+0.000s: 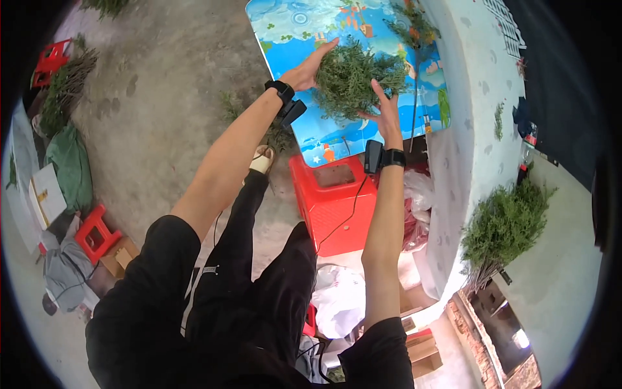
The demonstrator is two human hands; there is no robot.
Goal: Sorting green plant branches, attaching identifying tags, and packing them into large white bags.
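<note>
A rounded bunch of feathery green sprigs (353, 81) is over a blue folding table (317, 137) printed with cartoon pictures. On its left side my left hand (311, 70) grips it, with one finger stretched along the top edge and the others partly hidden by the leaves. My right hand (387, 115) holds the lower right side, thumb and fingers spread around the foliage. Whether the bunch rests on the tabletop or is slightly lifted, I cannot tell. Beyond it, a long-stemmed sprig with orange-brown tips (416, 35) lies along the table's right part.
A red plastic stool (337, 217) stands at the table's near edge. To the right runs a white padded edge (483, 129), with another green bunch (508, 223) beside it. Cut branches (68, 81), a green sack (69, 165) and a small red stool (97, 233) sit at left.
</note>
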